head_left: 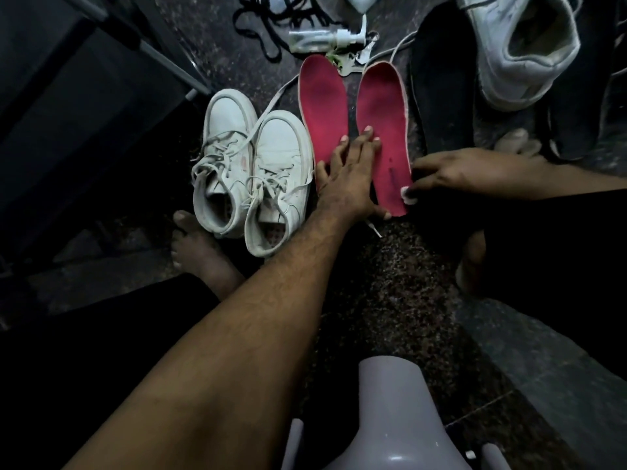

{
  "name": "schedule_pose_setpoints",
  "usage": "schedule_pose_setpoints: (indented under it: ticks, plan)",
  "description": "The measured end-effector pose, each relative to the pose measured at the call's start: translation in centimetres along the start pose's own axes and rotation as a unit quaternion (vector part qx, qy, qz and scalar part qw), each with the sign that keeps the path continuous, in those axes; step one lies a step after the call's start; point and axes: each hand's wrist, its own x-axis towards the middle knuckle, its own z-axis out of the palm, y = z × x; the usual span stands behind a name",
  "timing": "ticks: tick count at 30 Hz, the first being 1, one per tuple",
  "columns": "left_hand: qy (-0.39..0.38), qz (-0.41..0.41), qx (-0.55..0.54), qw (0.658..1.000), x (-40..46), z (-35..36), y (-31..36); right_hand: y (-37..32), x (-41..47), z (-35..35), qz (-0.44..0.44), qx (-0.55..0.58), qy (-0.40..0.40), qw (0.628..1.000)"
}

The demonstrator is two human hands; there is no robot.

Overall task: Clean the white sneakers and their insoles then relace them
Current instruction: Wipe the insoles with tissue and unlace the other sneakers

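Two white sneakers [251,171] stand side by side on the dark speckled floor, toes away from me, with laces threaded. To their right lie two red insoles, the left one [324,106] and the right one [383,110]. My left hand [349,178] lies flat with fingers spread across the heel halves of both insoles and holds nothing. My right hand [454,173] reaches in from the right and pinches a small white pad [408,195] against the heel edge of the right insole.
A black insole [437,96] lies right of the red ones, another [573,130] farther right. A third white sneaker [519,45] sits top right. A spray bottle [325,39] and black laces [261,28] lie at the top. A grey stool [390,418] and my bare foot [196,245] are near.
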Motion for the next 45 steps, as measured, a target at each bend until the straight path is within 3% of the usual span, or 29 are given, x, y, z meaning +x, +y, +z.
schedule_pose_setpoints:
  ticks: [2, 5, 6, 10, 12, 15, 16, 19, 20, 22, 24, 26, 31, 33, 37, 39, 44, 45]
  plan:
    - [-0.003, -0.002, 0.0, 1.0, 0.1, -0.1, -0.1, 0.1, 0.3, -0.7, 0.038, 0.041, 0.058, 0.997]
    - [-0.003, -0.005, 0.006, 1.0, 0.1, -0.2, 0.1, 1.3, 1.2, -2.2, 0.17, 0.063, 0.126, 0.975]
    - [-0.004, -0.008, 0.009, 1.0, 0.1, -0.2, 0.3, 1.4, 1.5, -1.8, 0.164, 0.054, 0.122, 0.977]
    - [0.0, -0.016, 0.013, 1.0, 0.2, -0.1, 0.3, 0.0, 2.8, 0.5, -0.038, -0.012, -0.046, 0.998]
    - [-0.002, -0.016, 0.015, 1.0, 0.2, -0.1, 0.4, 0.3, 2.7, 0.3, 0.024, 0.026, -0.041, 0.999]
    - [-0.006, -0.017, 0.016, 1.0, 0.2, -0.2, 0.6, 2.3, 2.6, 0.4, 0.111, 0.036, 0.041, 0.992]
    - [-0.006, -0.016, 0.012, 1.0, 0.3, -0.2, 0.5, 1.9, 2.5, 0.1, 0.101, -0.001, 0.027, 0.995]
    - [-0.005, -0.008, -0.026, 1.0, 0.5, -0.1, 0.2, -0.2, 3.4, 0.7, -0.044, -0.078, -0.073, 0.993]
    - [0.0, -0.005, -0.042, 0.999, 0.6, -0.1, 0.1, -0.3, 3.5, 0.8, -0.049, -0.084, -0.077, 0.992]
    - [0.014, -0.002, -0.065, 0.998, 0.9, -0.3, -0.1, 1.1, 3.9, -0.1, 0.012, -0.077, -0.003, 0.997]
    - [0.04, -0.005, -0.072, 0.997, 1.1, -0.5, -0.3, 3.8, 4.4, -1.0, 0.126, -0.057, 0.061, 0.988]
    - [0.065, -0.006, -0.079, 0.995, 1.1, -0.4, -0.3, 5.2, 4.9, -1.8, 0.176, -0.071, 0.07, 0.979]
    - [0.08, -0.015, -0.063, 0.995, 0.9, 0.0, 0.2, 3.1, 6.1, -2.2, -0.037, -0.137, -0.006, 0.99]
    - [0.071, -0.022, -0.044, 0.996, 1.1, -0.4, 0.3, 3.8, 6.6, -3.1, -0.006, -0.165, 0.025, 0.986]
    - [0.045, -0.028, -0.011, 0.999, 1.1, -1.0, 0.7, 6.8, 7.9, -5.9, 0.19, -0.116, 0.024, 0.975]
    - [0.043, -0.031, -0.007, 0.999, 1.1, -1.1, 0.9, 7.0, 8.5, -6.9, 0.154, -0.141, 0.038, 0.977]
    - [0.053, -0.046, -0.01, 0.997, 1.1, -1.4, 1.1, 5.1, 9.6, -5.8, -0.011, -0.222, -0.075, 0.972]
    - [0.053, -0.048, -0.01, 0.997, 1.1, -1.4, 1.2, 5.2, 9.7, -5.3, -0.006, -0.233, -0.075, 0.97]
